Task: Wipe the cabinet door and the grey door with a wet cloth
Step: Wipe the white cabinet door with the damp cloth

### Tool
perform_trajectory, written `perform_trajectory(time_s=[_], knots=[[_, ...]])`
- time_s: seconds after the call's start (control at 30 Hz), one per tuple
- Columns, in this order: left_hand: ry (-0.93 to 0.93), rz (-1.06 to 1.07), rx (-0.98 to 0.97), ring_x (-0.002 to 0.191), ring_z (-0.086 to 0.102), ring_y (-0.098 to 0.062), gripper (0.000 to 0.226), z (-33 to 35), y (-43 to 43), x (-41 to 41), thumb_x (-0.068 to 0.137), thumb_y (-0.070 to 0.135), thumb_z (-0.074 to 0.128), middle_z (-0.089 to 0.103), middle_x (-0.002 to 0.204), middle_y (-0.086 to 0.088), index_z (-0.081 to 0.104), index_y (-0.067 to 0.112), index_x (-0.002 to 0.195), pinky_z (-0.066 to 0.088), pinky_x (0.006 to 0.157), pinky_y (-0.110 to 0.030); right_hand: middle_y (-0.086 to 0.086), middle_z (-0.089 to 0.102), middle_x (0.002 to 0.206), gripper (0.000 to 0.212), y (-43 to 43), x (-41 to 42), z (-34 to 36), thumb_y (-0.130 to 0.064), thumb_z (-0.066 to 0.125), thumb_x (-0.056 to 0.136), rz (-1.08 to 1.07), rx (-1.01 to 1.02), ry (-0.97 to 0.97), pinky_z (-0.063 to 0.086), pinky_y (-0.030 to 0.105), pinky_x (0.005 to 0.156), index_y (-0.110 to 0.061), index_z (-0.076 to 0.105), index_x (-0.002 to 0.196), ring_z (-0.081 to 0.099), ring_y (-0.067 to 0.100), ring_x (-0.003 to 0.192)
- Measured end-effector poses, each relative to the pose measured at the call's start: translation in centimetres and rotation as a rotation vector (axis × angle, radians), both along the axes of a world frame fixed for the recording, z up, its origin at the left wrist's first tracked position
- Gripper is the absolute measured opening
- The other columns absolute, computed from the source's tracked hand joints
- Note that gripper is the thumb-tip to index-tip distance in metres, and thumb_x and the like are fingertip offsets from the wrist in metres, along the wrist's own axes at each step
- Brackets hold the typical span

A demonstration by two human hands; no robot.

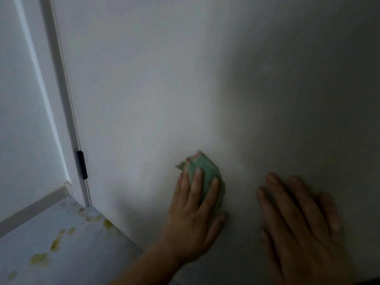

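Pressing green cloth [207, 177] flat against door [164, 79] under left hand [193, 219], fingers spread for even pressure; right hand [302, 221] lying open, empty, steadying panel.

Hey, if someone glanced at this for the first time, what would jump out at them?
The green cloth, pressed flat on the pale door by the left hand at lower centre. The right hand lies spread on the door beside it, and yellowish stains dot the floor at lower left.
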State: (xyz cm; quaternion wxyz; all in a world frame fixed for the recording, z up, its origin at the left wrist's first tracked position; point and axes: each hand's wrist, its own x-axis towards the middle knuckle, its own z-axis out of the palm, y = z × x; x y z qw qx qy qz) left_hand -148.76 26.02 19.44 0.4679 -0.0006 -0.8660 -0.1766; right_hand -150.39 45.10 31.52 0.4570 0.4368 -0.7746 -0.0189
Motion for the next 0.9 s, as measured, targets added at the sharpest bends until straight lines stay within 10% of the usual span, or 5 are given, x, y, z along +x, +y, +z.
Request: perform_trajectory(time_s=[0.17,0.4,0.6,0.77,0.9], knots=[[0.104,0.066,0.074,0.154,-0.001,-0.050,0.069,9.2,-1.4,-1.8,0.107,0.045,0.034,-0.010,0.166,-0.019,0.009,0.012,0.162,-0.001,0.126,-0.056,0.012,0.042,0.157,0.060,0.4,-0.3,0.9,-0.025,0.051,0.087,0.061,-0.081,-0.073,0.023,0.046,0.121,-0.006,0.054,0.144,0.034,0.029,0.149],[0.037,-0.093,-0.428,0.158,-0.001,-0.036,0.063,10.2,2.9,-0.6,0.105,0.050,0.026,0.001,0.168,-0.008,0.015,0.023,0.162,0.000,0.128,-0.050,0.019,0.044,0.153,0.060,1.3,-0.6,3.7,-0.027,0.047,0.091,0.080,-0.273,-0.034,0.025,0.053,0.118,-0.002,0.042,0.145,0.034,0.035,0.147],[0.125,0.081,-0.117,0.154,0.005,-0.050,0.068,14.7,-1.8,-1.7,0.106,0.045,0.035,0.000,0.167,-0.026,0.014,0.011,0.160,-0.004,0.126,-0.053,0.016,0.039,0.157,0.063,1.1,-0.4,3.8,-0.028,0.049,0.090,0.025,-0.240,-0.031,0.019,0.051,0.121,-0.005,0.042,0.148,0.030,0.033,0.150],[-0.013,-0.126,-0.405,0.157,0.004,-0.041,0.070,6.6,3.0,0.2,0.104,0.050,0.034,-0.006,0.172,-0.010,0.015,0.017,0.162,0.001,0.127,-0.053,0.017,0.035,0.160,0.057,1.1,-0.1,3.7,-0.032,0.044,0.096,-0.014,-0.166,-0.035,0.012,0.054,0.122,-0.005,0.047,0.147,0.026,0.037,0.151],[-0.018,0.026,-0.184,0.158,-0.007,-0.033,0.066,1.2,1.5,0.2,0.107,0.052,0.028,-0.002,0.170,-0.010,0.008,0.023,0.163,-0.003,0.128,-0.051,0.015,0.031,0.162,0.057,0.3,-0.3,2.5,-0.032,0.049,0.094,-0.052,0.034,-0.013,0.005,0.053,0.124,-0.011,0.051,0.147,0.021,0.035,0.152]])
